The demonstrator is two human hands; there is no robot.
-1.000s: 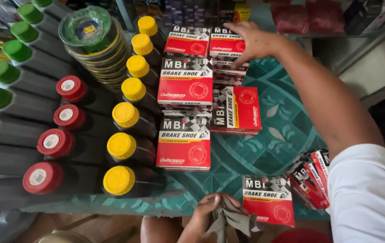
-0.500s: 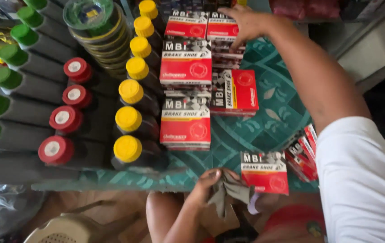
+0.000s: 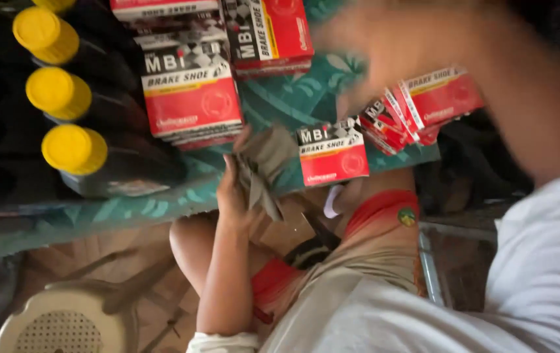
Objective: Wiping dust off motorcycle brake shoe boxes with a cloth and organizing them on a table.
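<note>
My left hand (image 3: 233, 189) is at the table's near edge, closed on a crumpled grey cloth (image 3: 263, 163). Just right of the cloth lies a small red-and-white box (image 3: 331, 153). My right hand (image 3: 365, 52) is a blur above the table, over a leaning bunch of the same boxes (image 3: 424, 104). What it holds, if anything, is lost in the blur. A bigger stack of these boxes (image 3: 192, 91) sits to the left, and another stack (image 3: 267, 33) lies beyond it.
Black bottles with yellow caps (image 3: 74, 149) lie in a row on the left of the green patterned table cover (image 3: 293, 98). Below the table are my knees in red shorts (image 3: 378, 209) and a cream plastic stool (image 3: 64, 320).
The view has tipped down and moved closer. My right arm has drawn back from the far boxes toward me. My left hand has lifted the cloth up to the table edge.
</note>
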